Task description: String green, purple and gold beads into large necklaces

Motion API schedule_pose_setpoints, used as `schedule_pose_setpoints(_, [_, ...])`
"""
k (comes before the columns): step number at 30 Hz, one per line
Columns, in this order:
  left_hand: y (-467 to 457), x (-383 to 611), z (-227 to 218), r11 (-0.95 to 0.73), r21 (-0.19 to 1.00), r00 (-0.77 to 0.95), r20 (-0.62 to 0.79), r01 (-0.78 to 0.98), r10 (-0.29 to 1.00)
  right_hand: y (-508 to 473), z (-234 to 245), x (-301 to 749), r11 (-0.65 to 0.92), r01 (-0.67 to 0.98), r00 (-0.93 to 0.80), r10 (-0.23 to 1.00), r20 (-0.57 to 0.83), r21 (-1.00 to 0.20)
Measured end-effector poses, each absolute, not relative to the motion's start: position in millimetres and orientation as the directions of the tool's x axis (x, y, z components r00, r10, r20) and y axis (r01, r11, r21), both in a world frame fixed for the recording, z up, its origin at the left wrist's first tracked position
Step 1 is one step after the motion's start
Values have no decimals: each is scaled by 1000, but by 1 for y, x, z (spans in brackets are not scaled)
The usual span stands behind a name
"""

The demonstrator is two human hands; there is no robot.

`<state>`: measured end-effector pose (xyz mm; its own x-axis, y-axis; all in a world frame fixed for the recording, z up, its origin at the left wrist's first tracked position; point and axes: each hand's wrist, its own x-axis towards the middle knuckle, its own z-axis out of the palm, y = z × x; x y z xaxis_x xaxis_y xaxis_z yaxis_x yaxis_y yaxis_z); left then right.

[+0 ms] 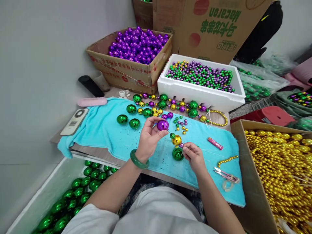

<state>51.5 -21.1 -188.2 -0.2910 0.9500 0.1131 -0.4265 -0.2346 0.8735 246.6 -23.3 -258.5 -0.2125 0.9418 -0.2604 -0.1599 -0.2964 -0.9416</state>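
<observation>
Purple and glossy, a large ball (162,125) sits gripped in the left hand (148,137), at ten o'clock from the right hand (195,157), which pinches the beaded strand (176,140), seemingly to steady it. Turquoise towelling (109,126) beneath probably stops loose small beads (182,123), at eleven o'clock, from rolling.

a green bangle (136,162) and pale shirt (161,211) are worn.

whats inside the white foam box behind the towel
The white foam box holds a heap of small shiny beads, mostly green and purple, with some gold towards the back left. The top layer covers whatever lies deeper, so the bottom can't be seen.
</observation>
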Motion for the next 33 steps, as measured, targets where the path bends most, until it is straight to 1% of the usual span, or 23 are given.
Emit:
schedule_pose_setpoints(3, [-27,46,-184,-307,884,-324,193,-351,926,-24,-255,241,-286,-131,-214,943,-255,-949])
schedule_pose_setpoints(5, [-30,42,-182,-327,895,-322,226,-303,919,-24,-251,237,-268,-105,-210,947,-242,-958])
schedule_pose_setpoints(9, [-35,37,-178,-297,899,-297,202,-323,933,-26,-249,232,-256,-114,-208,951,-230,-960])
schedule_pose_setpoints(11, [-37,36,-176,-309,893,-324,201,-327,924,-28,-250,228,-278,-129,-213,945,-247,-952])
schedule_pose_setpoints(14, [-40,37,-175,-342,897,-380,223,-281,898,-33,-253,223,-306,-147,-219,937,-270,-941])
schedule_pose_setpoints(16, [-43,37,-174,-339,901,-376,225,-271,899,-36,-254,220,-306,-153,-218,938,-270,-940])
schedule_pose_setpoints(20, [-47,35,-172,-279,908,-314,178,-314,933,-37,-254,219,-296,-149,-217,941,-261,-943])
schedule_pose_setpoints(23, [-48,33,-173,-247,912,-323,138,-327,936,-38,-254,218,-301,-154,-230,937,-262,-941])
schedule_pose_setpoints(26, [-49,32,-176,-248,907,-353,121,-341,928,-40,-252,215,-346,-160,-241,922,-303,-925])
schedule_pose_setpoints(30, [-50,33,-178,-272,904,-378,138,-329,916,-43,-251,211,-376,-156,-238,912,-335,-913])
schedule_pose_setpoints(33, [-52,33,-175,-297,913,-384,177,-280,906,-43,-249,211,-337,-125,-218,927,-305,-933])
